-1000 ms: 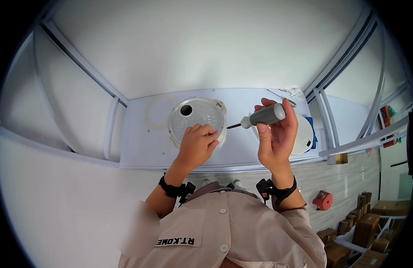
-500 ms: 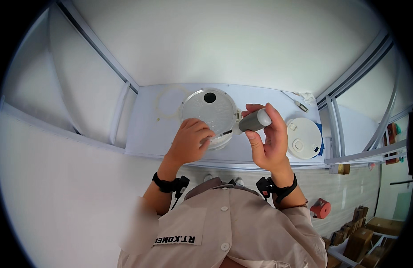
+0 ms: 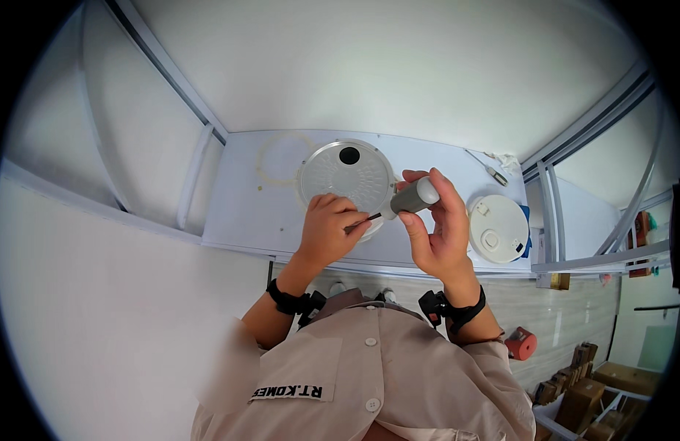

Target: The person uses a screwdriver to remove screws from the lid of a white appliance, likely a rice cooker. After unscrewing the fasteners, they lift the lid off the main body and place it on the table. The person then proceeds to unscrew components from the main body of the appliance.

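Note:
In my right hand [image 3: 444,224] is a screwdriver [image 3: 413,198] with a thick grey handle and pale end cap, tilted so its short dark shaft points left. My left hand [image 3: 330,229] is closed in a pinch at the shaft's tip; whether a small part sits between the fingertips is hidden. Just beyond both hands stands a round, pale appliance body [image 3: 340,180] with a metal rim, its top surface clear or shiny and marked by a black round spot [image 3: 349,155]. The left hand covers its near edge.
To the right on the white table [image 3: 244,213] lies a round white lid-like part [image 3: 494,239] over something blue [image 3: 527,220]. Behind it rest another screwdriver [image 3: 494,173] and a crumpled clear plastic piece [image 3: 507,160]. A thin pale ring [image 3: 262,158] lies at the back left. Frame posts flank the table.
My left hand has moved right, from over the appliance's near edge to the screwdriver's tip, and pinches there. The right hand keeps the screwdriver, shifted slightly left.

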`<state>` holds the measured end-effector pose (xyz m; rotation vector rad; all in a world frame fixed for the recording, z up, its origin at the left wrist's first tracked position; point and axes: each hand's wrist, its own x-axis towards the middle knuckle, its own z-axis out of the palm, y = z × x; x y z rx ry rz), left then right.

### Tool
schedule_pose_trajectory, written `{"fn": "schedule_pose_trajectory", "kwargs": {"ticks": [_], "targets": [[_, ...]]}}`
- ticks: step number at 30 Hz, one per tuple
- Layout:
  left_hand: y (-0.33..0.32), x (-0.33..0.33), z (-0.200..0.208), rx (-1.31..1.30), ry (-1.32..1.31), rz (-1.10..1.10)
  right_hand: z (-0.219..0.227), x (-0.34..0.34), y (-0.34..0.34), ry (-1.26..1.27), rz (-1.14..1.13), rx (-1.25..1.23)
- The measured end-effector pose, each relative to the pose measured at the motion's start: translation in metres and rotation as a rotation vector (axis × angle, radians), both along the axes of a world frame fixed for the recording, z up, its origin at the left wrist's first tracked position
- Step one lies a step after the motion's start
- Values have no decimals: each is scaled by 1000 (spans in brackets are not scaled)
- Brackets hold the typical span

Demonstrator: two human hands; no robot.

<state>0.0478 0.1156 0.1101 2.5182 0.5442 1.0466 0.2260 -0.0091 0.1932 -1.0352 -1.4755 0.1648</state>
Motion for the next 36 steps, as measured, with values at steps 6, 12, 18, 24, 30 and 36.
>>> {"fn": "schedule_pose_trajectory", "kwargs": {"ticks": [6, 12, 18, 24, 30, 36], "targets": [[2, -2, -4, -33, 0, -2, -4, 1, 3, 8, -27, 9], [0, -1, -5, -45, -24, 23, -9, 3, 8, -3, -82, 69], [0, 0, -9, -74, -29, 39, -9, 2, 8, -5, -119, 109], [0, 0, -10, -79, -33, 47, -13, 3, 10, -40, -154, 137], [1, 0, -9, -85, -22, 44, -11, 2, 12, -52, -198, 165], [2, 0, -11, -83, -23, 42, -12, 2, 12, -37, -212, 165]]}}
